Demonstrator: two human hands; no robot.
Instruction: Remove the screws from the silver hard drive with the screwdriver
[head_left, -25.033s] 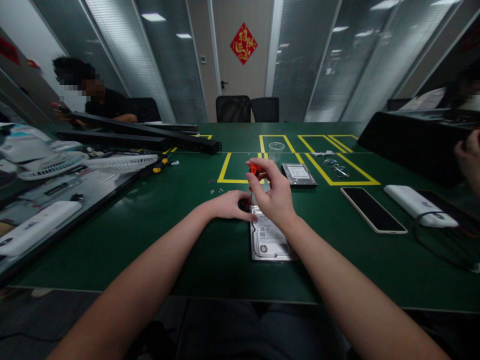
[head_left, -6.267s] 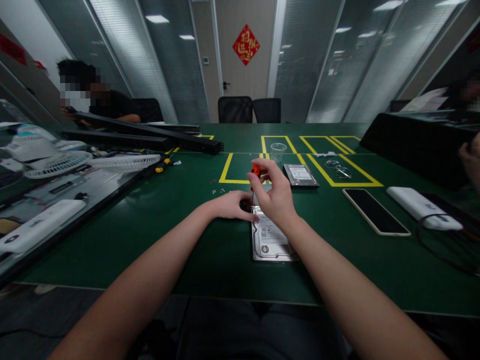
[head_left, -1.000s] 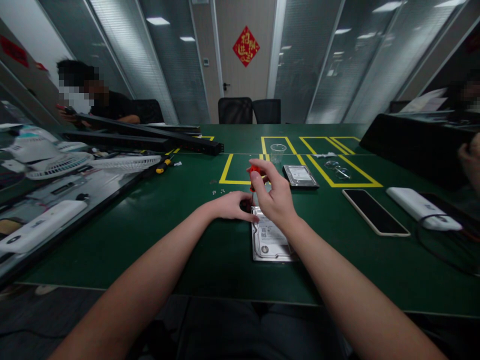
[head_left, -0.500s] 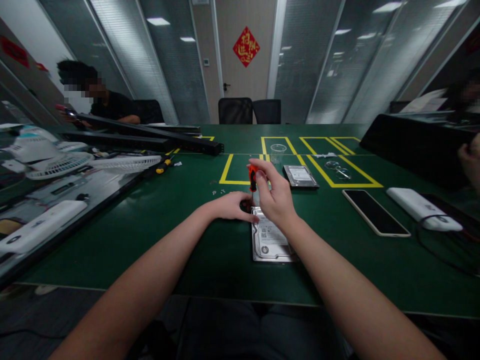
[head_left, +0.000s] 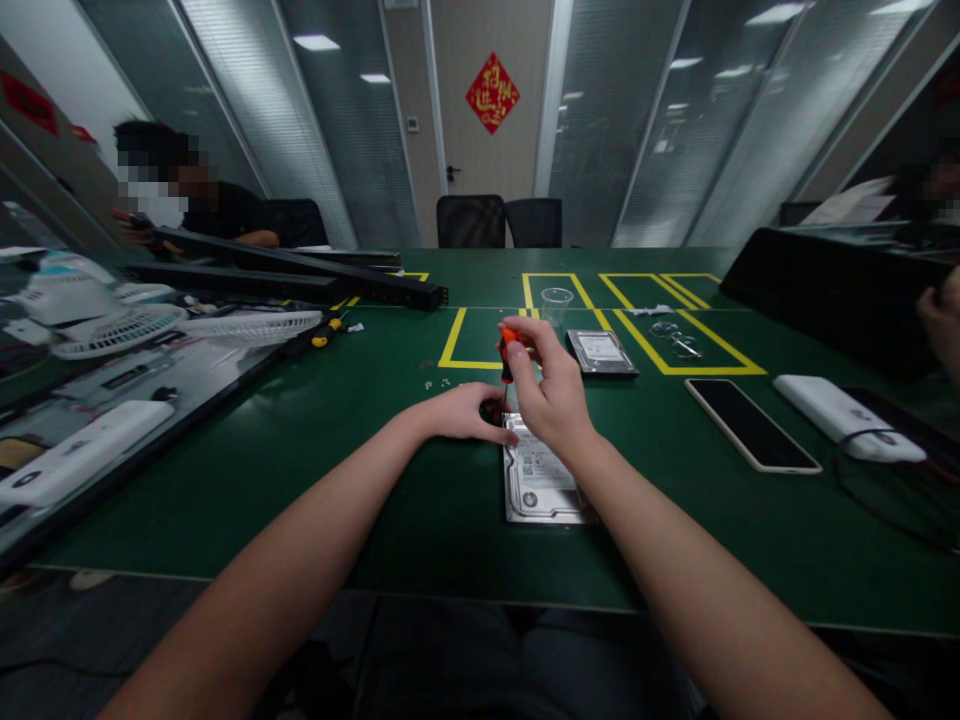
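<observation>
Working at the green table (head_left: pixel 427 530), where a hard drive (head_left: pixel 546 490) lies flat near the front edge
Left hand (head_left: pixel 466 410) rests its thumb on the drive's left edge — can't tell whether its fingers grip; right hand (head_left: pixel 551 385) pinches the screwdriver (head_left: pixel 506 372) upright at the far-left corner — best pressed straight down, turned slowly.

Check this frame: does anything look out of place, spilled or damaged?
Only one small oddity: tiny pale bits, too small to identify, lie loose on the green table, left of and beyond the nearer hard drive. Scattered with no container, they look stray. No spill or obvious damage shows.
</observation>
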